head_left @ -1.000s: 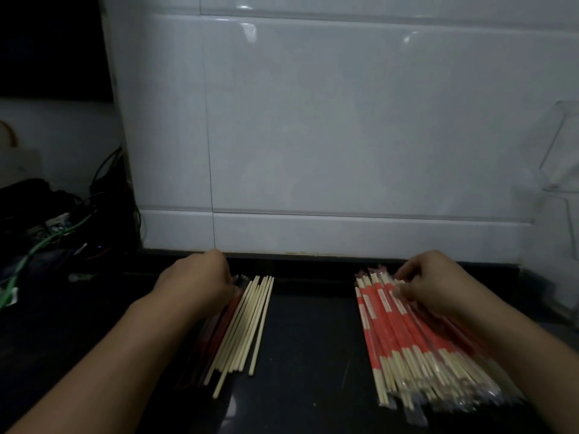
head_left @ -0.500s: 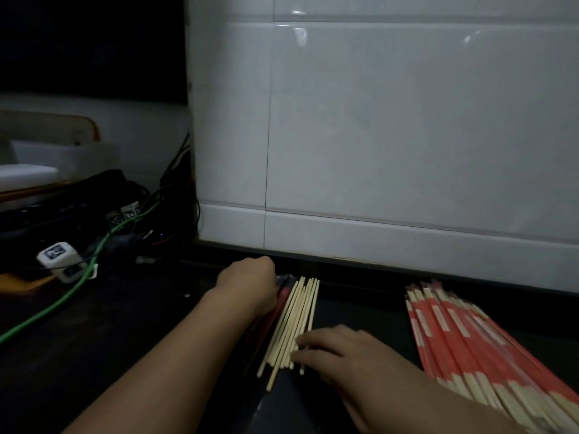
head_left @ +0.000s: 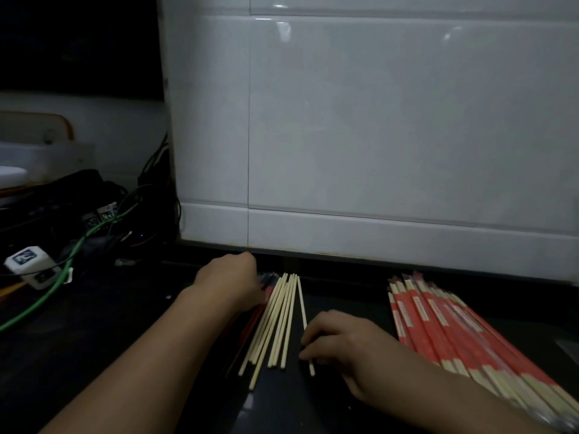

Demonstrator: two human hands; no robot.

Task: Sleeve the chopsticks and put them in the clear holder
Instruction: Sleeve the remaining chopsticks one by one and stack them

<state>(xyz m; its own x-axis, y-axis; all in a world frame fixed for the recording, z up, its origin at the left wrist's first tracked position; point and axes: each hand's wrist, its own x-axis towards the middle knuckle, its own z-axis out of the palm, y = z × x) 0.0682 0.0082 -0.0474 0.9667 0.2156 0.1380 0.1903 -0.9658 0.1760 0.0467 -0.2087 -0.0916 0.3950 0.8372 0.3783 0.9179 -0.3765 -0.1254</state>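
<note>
A fan of bare wooden chopsticks (head_left: 277,321) lies on the dark counter (head_left: 125,339). Just left of it lies a stack of empty red-and-clear sleeves (head_left: 255,317). My left hand (head_left: 230,281) sits on the stack's far end with its fingers curled down over it; the fingertips are hidden. My right hand (head_left: 340,341) has curled fingers on a single chopstick (head_left: 301,303), which lies apart from the fan's right side. To the right is a pile of sleeved chopsticks (head_left: 454,327) in red wrappers. The clear holder is out of view.
A white tiled wall (head_left: 376,136) rises just behind the chopsticks. At the left are tangled cables, a green cable (head_left: 53,289) and a white plug adapter (head_left: 28,261). A pale tray or board (head_left: 34,145) stands further back left.
My right hand left the sleeved pile, crossed to the bare chopsticks and drew one chopstick away from the fan. The view swung left, so the clear holder dropped out of sight. My left hand stayed put.
</note>
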